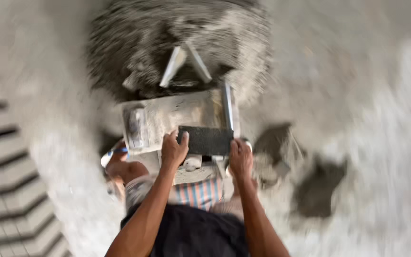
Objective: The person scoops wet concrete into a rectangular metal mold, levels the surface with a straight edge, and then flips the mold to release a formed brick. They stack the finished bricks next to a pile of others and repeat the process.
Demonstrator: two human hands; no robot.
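Holding step, by the look of it; left hand (173, 150) and right hand (240, 159) each curled tight on 1 end of dark flat block (205, 140), just above grey pan (177, 119); next move needs a steady, level hold.

Strong motion blur across whole frame, worst toward edges. Streaking seems circular, as if camera is turning. Steps (5, 157) at left smeared into soft bands. Centre sharpest: dark block (205, 140) and both hands readable, edges soft. Light even, diffuse, daylight-like; source direction unclear. Pale floor (386, 119) at right washed out. Shadows faint, no hard glare.
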